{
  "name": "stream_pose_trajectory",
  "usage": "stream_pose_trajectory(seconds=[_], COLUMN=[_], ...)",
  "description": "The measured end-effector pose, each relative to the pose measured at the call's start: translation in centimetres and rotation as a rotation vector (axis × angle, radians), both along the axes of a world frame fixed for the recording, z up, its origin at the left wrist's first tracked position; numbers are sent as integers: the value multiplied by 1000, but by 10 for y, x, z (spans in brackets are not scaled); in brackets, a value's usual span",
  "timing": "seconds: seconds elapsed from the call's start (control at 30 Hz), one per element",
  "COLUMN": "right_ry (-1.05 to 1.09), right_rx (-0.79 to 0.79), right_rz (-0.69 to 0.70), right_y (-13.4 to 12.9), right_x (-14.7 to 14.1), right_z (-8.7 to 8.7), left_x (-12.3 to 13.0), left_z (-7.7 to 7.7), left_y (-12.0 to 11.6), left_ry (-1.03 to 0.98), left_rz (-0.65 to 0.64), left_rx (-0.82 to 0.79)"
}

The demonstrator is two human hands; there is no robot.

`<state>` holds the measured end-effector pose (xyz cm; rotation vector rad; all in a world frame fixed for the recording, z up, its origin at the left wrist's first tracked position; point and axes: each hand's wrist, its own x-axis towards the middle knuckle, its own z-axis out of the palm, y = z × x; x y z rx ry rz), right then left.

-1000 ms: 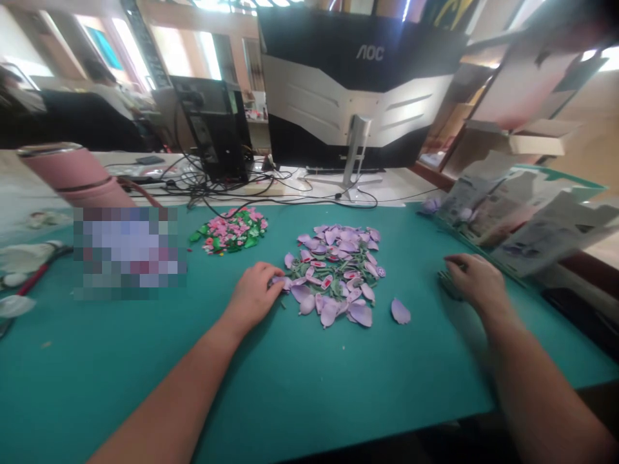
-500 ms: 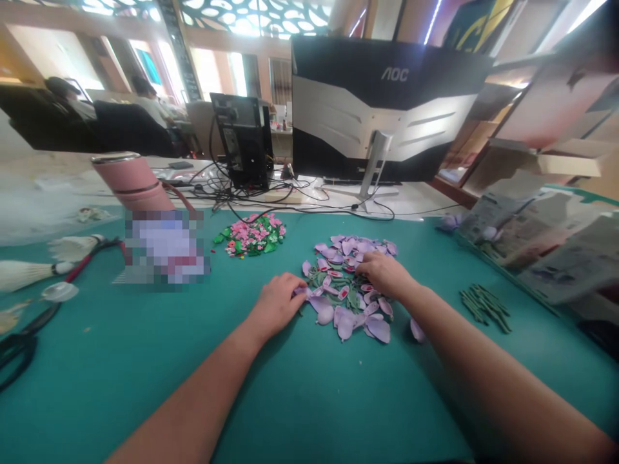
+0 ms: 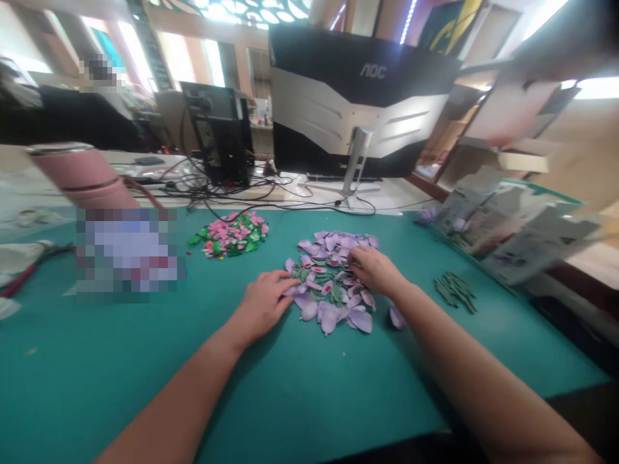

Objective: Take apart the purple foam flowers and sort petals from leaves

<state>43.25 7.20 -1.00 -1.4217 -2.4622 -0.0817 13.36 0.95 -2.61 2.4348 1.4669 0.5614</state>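
A pile of pale purple petal pieces [image 3: 329, 316] lies on the green mat, with green leaf-like parts [image 3: 337, 293] and some pieces marked red in its middle. My left hand [image 3: 264, 303] rests at the pile's left edge, its fingers apart and reaching over the nearest purple pieces. At the right side of the pile, my right hand [image 3: 376, 269] has its fingers curled down and pressed together among the pieces. Whatever is between its fingertips is hidden. One loose purple petal [image 3: 397, 318] lies beside my right forearm.
A heap of pink and green flower pieces [image 3: 235, 233] lies left of the pile; green stems [image 3: 455, 291] lie right. A pink tumbler [image 3: 89, 174], a blurred-out object [image 3: 128, 251], a monitor [image 3: 362, 109], a computer case [image 3: 220, 132], cables and an open box [image 3: 541, 238] surround the mat.
The view has swung to the right, so everything sits further left. My left fingers look a little more spread at the pile's edge. My right hand stays among the purple pieces.
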Motion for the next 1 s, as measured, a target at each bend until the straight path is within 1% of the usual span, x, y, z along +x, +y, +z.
stream_pose_trajectory(seconds=[0.1,0.2,0.27,0.33,0.43,0.53,0.63,0.7,0.8,0.83,0.9,1.0], right_ry=[90,116,106,85,50,35,13,-16,12,41,101,145], right_rx=[29,76,97,99,69,26,-35,-43,15,32,52,27], right_rz=[-212,-462,-593,-705,-829,-883,-934,-959,-863,-808,-664,-391], right_y=[-7,-17,-26,-35,-45,-53,-57,-57,-52,-49,-42,-30], right_x=[34,85,120,149,176,187,193,195,183,172,142,80], right_z=[2,1,-3,-8,-21,-33,-39,-40,-31,-25,-13,4], left_x=[1,1,1,1,2,2,3,4,5,5,6,6], left_z=[-4,-10,-13,-14,-14,-11,-6,-3,-1,0,-1,-2], left_y=[4,7,8,8,8,8,5,3,0,-1,-3,-5], left_ry=[18,30,28,25,29,23,10,4,-9,-11,-9,4], left_rz=[-57,-80,-86,-87,-83,-86,-80,-81,-77,-76,-81,-95], left_rx=[5,-13,-11,-6,-17,-29,-40,-51,-53,-51,-53,-65])
